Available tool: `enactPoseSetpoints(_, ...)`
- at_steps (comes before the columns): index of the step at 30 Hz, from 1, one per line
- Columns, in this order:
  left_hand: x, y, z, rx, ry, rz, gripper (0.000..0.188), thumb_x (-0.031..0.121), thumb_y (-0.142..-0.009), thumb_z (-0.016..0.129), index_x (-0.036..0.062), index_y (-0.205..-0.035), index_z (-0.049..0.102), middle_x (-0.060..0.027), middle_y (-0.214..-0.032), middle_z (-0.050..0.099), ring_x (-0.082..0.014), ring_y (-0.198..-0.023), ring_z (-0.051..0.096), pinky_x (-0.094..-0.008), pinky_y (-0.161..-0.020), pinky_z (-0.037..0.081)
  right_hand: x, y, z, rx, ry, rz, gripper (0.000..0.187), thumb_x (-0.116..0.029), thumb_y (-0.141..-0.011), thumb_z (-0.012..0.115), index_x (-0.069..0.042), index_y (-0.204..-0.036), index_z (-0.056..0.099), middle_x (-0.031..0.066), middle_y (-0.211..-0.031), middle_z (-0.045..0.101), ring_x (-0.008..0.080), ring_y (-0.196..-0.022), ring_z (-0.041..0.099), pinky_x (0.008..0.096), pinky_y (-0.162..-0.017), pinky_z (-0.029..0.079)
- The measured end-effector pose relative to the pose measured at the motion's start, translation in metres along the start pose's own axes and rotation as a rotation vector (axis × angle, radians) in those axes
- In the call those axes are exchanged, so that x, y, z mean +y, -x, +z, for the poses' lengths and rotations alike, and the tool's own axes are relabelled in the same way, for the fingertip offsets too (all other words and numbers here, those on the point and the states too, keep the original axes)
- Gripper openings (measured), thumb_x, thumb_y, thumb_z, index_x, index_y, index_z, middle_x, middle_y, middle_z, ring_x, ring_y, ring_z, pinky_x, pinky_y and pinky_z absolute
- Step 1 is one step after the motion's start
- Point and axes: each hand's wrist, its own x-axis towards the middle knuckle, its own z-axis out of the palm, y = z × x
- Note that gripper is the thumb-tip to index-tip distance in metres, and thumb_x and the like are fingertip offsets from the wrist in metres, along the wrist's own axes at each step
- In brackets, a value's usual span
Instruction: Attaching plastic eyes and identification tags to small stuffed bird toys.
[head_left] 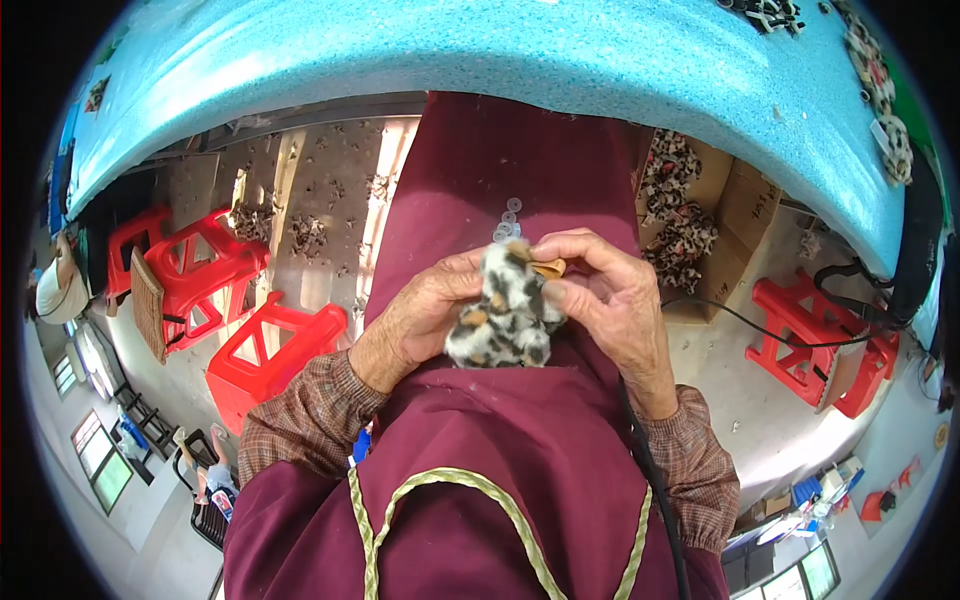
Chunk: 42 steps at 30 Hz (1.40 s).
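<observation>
Blue desk; maroon apron reaching its near edge; below, red stool left, open carton right. Held above the apron, short of that edge: fluffy white plush piece, blotched black and tan, partly covered by left fingers gripping its side, right fingers pinching its tan flap. Just beyond, clear discs.

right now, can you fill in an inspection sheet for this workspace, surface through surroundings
Surface: blue speckled tabletop; spotted pieces at its right end
Things in hand: spotted plush piece and tan piece; whether they are joined, cannot tell
Clutter: translucent discs on the maroon apron; scraps on the floor
Hands: left hand holds the plush; right hand pinches the tan piece
Cables: black cable along the right forearm
Surroundings: red stools both sides; filled cardboard box right
</observation>
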Motion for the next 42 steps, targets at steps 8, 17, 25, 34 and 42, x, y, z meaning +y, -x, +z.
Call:
enactPoseSetpoints(8,-0.012,0.009,-0.01,0.028,0.323,-0.033,0.048,0.02,-0.083,0.068,0.0005,-0.124,0.051,-0.0108,-0.11,0.064,-0.0233,-0.1,0.063,-0.0382,-0.091,0.051,0.011,0.007,0.01,0.136,-0.331,0.168,0.019,0.004,-0.084,0.062,0.004,-0.102,0.058,0.003,-0.092,0.06,0.0083,-0.087,0.059,0.0213,-0.078,0.05)
enactPoseSetpoints(17,-0.011,0.006,-0.004,0.095,0.109,-0.067,0.044,0.008,-0.081,0.068,0.0037,-0.122,0.053,-0.0096,-0.105,0.065,-0.0221,-0.095,0.065,-0.0373,-0.086,0.054,0.011,0.004,0.012,0.117,-0.099,0.177,0.016,-0.008,-0.087,0.065,0.001,-0.099,0.06,-0.0002,-0.084,0.059,0.0057,-0.076,0.055,0.0205,-0.068,0.047)
enactPoseSetpoints(25,-0.017,0.007,0.004,0.111,0.16,-0.145,0.032,0.012,-0.087,0.061,-0.0008,-0.116,0.056,-0.0114,-0.106,0.065,-0.0217,-0.094,0.066,-0.0354,-0.087,0.053,0.015,-0.001,0.007,0.236,-0.015,0.159,0.014,-0.013,-0.084,0.067,0.0,-0.085,0.064,-0.0015,-0.067,0.058,0.004,-0.062,0.051,0.0209,-0.056,0.041)
enactPoseSetpoints(34,-0.017,0.009,0.021,0.192,0.082,-0.11,0.029,0.013,-0.089,0.062,0.0011,-0.115,0.056,-0.0098,-0.102,0.066,-0.0202,-0.088,0.067,-0.0353,-0.079,0.057,0.002,0.001,0.01,0.19,0.203,0.073,0.01,-0.01,-0.084,0.064,0.001,-0.084,0.063,-0.0005,-0.067,0.058,0.0049,-0.064,0.052,0.0211,-0.058,0.041)
enactPoseSetpoints(42,-0.023,0.011,0.034,0.32,0.033,-0.02,0.024,0.012,-0.09,0.06,0.0,-0.111,0.059,-0.0099,-0.1,0.066,-0.0191,-0.088,0.067,-0.0323,-0.08,0.056,0.008,0.013,0.011,0.249,0.111,0.194,0.028,-0.025,-0.093,0.058,0.0,-0.079,0.057,-0.0031,-0.064,0.047,0.0051,-0.061,0.041,0.0221,-0.055,0.036)
